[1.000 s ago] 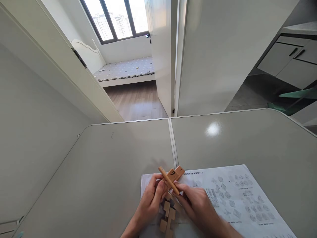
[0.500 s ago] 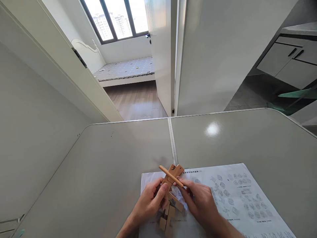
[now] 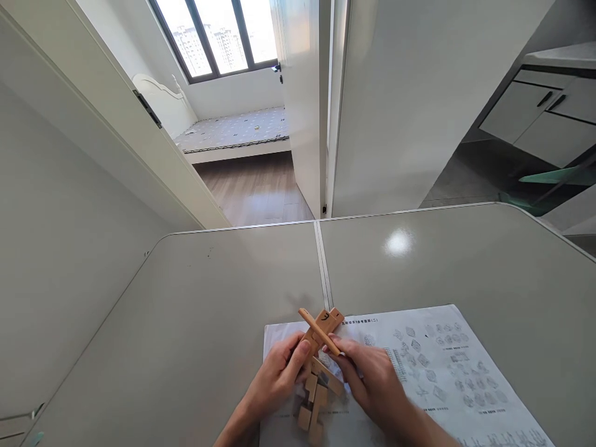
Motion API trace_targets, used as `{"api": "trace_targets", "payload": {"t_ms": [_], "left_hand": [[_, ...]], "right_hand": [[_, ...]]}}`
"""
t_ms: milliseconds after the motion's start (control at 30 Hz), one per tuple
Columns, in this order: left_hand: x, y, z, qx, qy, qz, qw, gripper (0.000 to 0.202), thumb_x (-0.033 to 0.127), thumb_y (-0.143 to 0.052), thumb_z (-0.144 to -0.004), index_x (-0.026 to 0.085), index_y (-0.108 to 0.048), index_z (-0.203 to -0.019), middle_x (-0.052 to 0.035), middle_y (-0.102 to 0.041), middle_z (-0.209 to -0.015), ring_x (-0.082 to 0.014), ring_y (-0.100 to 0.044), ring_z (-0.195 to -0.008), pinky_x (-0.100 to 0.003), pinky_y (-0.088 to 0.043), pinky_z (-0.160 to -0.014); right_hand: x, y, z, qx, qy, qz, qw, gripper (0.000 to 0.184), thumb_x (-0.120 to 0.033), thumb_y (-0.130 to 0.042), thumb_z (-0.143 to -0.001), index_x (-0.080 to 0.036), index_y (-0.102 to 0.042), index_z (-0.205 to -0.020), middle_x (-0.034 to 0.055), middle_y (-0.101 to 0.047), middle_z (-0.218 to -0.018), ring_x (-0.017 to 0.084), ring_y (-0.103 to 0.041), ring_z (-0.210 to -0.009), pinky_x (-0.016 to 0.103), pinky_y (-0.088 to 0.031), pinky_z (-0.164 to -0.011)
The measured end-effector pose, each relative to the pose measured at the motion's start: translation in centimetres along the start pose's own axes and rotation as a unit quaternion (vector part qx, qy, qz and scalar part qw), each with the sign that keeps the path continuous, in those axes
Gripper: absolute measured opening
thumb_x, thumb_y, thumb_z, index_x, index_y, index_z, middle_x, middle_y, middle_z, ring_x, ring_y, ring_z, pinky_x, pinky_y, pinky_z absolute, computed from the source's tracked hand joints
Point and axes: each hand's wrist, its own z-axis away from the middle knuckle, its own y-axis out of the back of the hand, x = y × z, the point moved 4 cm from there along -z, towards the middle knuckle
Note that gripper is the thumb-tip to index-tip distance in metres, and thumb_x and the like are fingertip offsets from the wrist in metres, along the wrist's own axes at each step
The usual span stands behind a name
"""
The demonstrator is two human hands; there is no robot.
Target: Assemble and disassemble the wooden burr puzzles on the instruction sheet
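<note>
Two or so wooden puzzle pieces lie side by side, pinched in my left hand, with its thumb on top. One of them bears a dark "3"-like mark near its far end. My right hand grips the near end of another wooden stick, which lies slantwise across the pair. Below my hands several loose notched wooden blocks rest on a printed sheet. My fingers hide the lower part of the held pieces.
The sheet carries small line drawings and lies on a grey table with a seam down its middle. Beyond the table's far edge are an open door and a bed under a window. White cabinets stand at the far right.
The near end of the crossing stick has tipped slightly down and left with my right hand. My left hand keeps its grip on the pieces, and the view has shifted a little.
</note>
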Motion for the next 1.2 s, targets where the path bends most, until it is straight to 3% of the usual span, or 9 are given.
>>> {"api": "trace_targets", "payload": {"t_ms": [233,400,633,1200], "left_hand": [[0.1,0.1,-0.1,-0.003,-0.005,-0.013,1.000,0.047,0.061,-0.038,-0.109,0.021,-0.052,-0.089,0.0036,-0.041,-0.068,-0.0146,-0.035,-0.060,-0.028,-0.033,-0.060],[0.6,0.1,-0.1,-0.011,-0.016,-0.023,1.000,0.051,0.065,-0.037,-0.108,0.021,-0.049,-0.086,0.0030,-0.041,-0.071,-0.0147,-0.036,-0.064,-0.028,-0.034,-0.062],[0.0,0.1,0.0,-0.012,-0.017,0.010,1.000,0.045,0.061,-0.040,-0.109,0.020,-0.056,-0.098,0.0035,-0.036,-0.074,-0.0143,-0.031,-0.064,-0.027,-0.032,-0.059],[0.4,-0.5,-0.3,0.052,-0.035,0.042,0.997,0.050,0.066,-0.040,-0.108,0.021,-0.051,-0.090,0.0062,-0.030,-0.072,-0.0125,-0.025,-0.060,-0.027,-0.026,-0.054]], "right_hand": [[0.1,-0.1,0.0,-0.008,0.010,-0.008,1.000,0.027,-0.010,-0.051,-0.107,-0.023,-0.064,-0.125,0.0083,-0.084,-0.104,0.020,-0.083,-0.086,0.025,-0.066,-0.074],[-0.3,0.0,-0.1,-0.006,0.039,0.011,0.999,0.025,-0.010,-0.047,-0.108,-0.020,-0.064,-0.124,0.0085,-0.082,-0.097,0.019,-0.081,-0.076,0.024,-0.063,-0.066],[-0.9,-0.1,-0.5,-0.006,0.056,0.036,0.998,0.020,-0.016,-0.044,-0.112,-0.020,-0.063,-0.118,0.0082,-0.084,-0.095,0.019,-0.082,-0.077,0.024,-0.061,-0.066],[-0.8,-0.3,0.1,-0.002,0.043,0.047,0.998,0.014,-0.016,-0.052,-0.111,-0.020,-0.063,-0.103,0.0017,-0.080,-0.080,0.015,-0.076,-0.060,0.023,-0.053,-0.060]]}}
